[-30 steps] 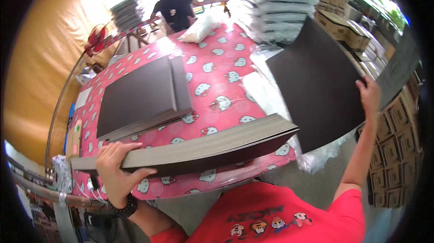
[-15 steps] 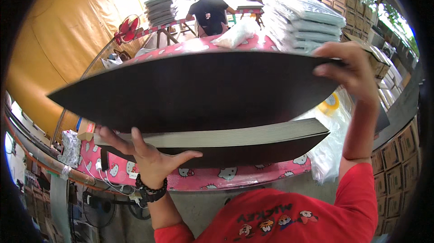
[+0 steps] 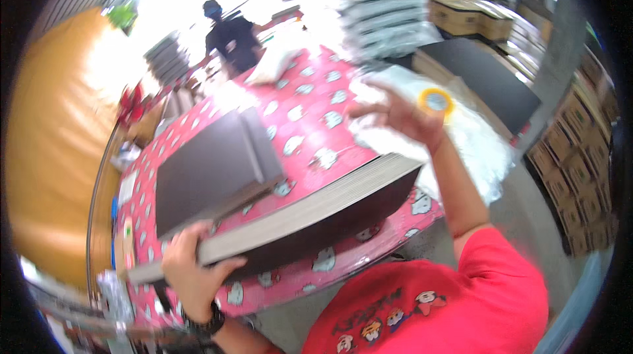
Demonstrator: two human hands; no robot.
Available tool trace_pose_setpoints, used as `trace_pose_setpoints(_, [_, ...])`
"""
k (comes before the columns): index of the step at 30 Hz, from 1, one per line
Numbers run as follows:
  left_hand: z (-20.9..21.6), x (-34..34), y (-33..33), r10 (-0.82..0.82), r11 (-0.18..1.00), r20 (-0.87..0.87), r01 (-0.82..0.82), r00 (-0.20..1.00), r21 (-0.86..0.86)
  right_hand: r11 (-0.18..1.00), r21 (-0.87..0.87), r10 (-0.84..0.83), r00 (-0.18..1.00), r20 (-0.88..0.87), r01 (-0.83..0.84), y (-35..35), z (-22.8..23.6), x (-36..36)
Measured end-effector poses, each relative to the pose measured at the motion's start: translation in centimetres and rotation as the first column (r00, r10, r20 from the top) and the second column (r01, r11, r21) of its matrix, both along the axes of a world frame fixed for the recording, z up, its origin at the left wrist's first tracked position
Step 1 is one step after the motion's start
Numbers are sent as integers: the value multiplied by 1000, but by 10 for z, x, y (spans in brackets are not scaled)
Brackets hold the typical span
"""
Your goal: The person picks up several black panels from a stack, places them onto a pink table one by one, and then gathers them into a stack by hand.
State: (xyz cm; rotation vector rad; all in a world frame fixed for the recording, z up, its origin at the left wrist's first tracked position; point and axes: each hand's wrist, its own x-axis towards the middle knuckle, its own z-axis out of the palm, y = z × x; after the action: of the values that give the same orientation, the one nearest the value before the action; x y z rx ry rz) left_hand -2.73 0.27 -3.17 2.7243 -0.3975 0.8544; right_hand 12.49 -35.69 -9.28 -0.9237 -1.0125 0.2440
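Observation:
A thick album [image 3: 316, 204] with a dark cover and a pale block of page edges is held tilted over the table's near side. My left hand [image 3: 191, 265] grips its left end, fingers over the page edges and thumb on the dark cover. Beyond it, a flat dark album-like case [image 3: 204, 173] with a raised strip along its right side lies on the table. My right hand [image 3: 402, 117], slightly blurred, is off the album with fingers apart. It hovers above clear plastic bags [image 3: 468, 156], beside a yellow roll of tape [image 3: 436, 101].
A pink patterned cloth covers the table [image 3: 306, 113]. Plastic-wrapped stacks [image 3: 382, 14] rise at the far right, beside a dark board [image 3: 484, 80]. Cardboard boxes [image 3: 573, 163] are piled to the right. Another person [image 3: 231, 41] sits beyond the table, and an orange tarp [image 3: 59, 136] hangs left.
My right hand has let go of the large dark panel it held up and moved over the plastic bags. A dark case now shows on the table. The view has turned right.

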Motion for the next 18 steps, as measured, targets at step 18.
trace_pose_setpoints(18, [2, 26, 21, 102, 977, -335, -158, 937, -146, -653, -529, -559, 127, 820, 542, -289, -64, -22])
